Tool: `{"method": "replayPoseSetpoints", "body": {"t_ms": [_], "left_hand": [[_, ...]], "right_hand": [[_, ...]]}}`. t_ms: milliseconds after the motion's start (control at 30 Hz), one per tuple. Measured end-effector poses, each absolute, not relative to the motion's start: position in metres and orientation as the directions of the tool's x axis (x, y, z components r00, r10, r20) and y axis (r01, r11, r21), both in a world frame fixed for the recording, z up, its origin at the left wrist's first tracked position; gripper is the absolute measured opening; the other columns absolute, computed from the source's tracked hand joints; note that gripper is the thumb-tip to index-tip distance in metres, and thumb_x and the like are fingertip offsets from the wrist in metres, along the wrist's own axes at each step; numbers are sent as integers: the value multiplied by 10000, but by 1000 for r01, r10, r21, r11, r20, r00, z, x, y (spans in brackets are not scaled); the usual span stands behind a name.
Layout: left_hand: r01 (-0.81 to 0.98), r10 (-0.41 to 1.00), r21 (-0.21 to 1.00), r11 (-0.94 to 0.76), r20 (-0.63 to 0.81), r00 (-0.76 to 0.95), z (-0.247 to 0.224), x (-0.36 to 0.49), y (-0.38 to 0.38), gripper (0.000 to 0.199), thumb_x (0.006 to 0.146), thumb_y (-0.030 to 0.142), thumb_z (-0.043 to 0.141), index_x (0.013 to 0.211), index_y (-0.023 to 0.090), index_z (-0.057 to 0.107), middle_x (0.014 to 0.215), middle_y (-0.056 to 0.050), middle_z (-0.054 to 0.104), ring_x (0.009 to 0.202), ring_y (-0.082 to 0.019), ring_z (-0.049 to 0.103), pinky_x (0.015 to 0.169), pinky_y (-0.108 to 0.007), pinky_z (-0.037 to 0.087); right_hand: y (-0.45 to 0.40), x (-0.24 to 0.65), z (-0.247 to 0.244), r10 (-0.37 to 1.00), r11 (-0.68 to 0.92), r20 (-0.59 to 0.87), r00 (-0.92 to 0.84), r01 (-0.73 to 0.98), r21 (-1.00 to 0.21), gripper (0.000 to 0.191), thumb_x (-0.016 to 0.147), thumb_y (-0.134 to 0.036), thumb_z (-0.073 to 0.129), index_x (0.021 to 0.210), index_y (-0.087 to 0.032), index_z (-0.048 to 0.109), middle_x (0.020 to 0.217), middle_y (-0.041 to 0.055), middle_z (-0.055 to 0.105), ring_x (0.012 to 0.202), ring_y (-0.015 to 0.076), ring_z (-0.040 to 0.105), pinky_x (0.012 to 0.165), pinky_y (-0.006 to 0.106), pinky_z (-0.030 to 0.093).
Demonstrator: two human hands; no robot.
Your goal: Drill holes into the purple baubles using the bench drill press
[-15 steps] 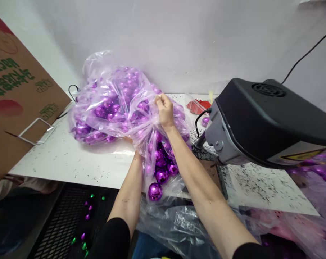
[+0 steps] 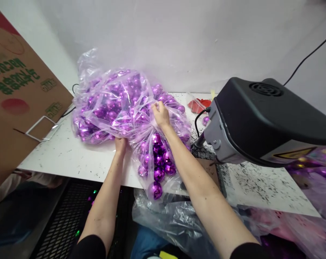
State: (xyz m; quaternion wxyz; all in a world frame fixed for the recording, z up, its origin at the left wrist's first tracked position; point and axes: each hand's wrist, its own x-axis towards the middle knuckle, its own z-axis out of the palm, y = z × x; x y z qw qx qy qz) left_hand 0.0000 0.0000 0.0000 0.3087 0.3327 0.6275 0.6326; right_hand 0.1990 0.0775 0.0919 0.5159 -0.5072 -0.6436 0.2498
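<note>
A big clear plastic bag (image 2: 109, 104) full of shiny purple balls lies on the white table. Its gathered part fans out toward the front, where faceted purple balls (image 2: 159, 158) show through an opening. One ball (image 2: 155, 190) rests lowest, near the table's front edge. My right hand (image 2: 161, 114) is closed on the plastic at the gathered part. My left hand (image 2: 120, 144) is at the bag's front underside; its fingers are hidden beneath the bag.
A cardboard box (image 2: 25, 97) with a white wire handle stands at the left. To the right is a black and grey machine (image 2: 262, 122), with a red item in a bag (image 2: 199, 105) behind it. Grey plastic (image 2: 176, 223) hangs below the table edge (image 2: 84, 177).
My left hand has moved left, out from behind the gathered plastic to the bag's front underside. My right hand has shifted slightly down and left, still on the plastic.
</note>
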Motion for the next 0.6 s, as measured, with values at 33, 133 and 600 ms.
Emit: {"method": "replayPoseSetpoints", "body": {"t_ms": [33,133,600], "left_hand": [[26,804,1000,-5,19,-595,2,-2,-13,382,941,365,623,1246,135,604,1244,-119,646,1146,-242,627,999,-439,523],[85,768,996,7,49,-638,4,14,-70,490,961,403,551,1387,161,525,1454,-139,534,1382,-254,475,1173,-402,367],[616,854,781,-104,388,-348,-29,106,-159,529,1030,435,380,1538,287,372,1668,-58,216,1551,-249,171,1263,-492,167]], "right_hand": [[70,199,95,910,366,415,20,432,-824,266,952,-363,476,1017,-117,555,1066,101,604,1065,160,567,1041,405,482],[33,200,106,897,396,441,-42,522,-755,338,957,-258,395,1229,-100,518,1418,185,445,1372,244,432,1186,496,386],[-140,271,23,923,200,380,65,763,-615,667,961,-513,405,1551,-243,251,1630,125,128,1556,305,99,1230,637,234]]}}
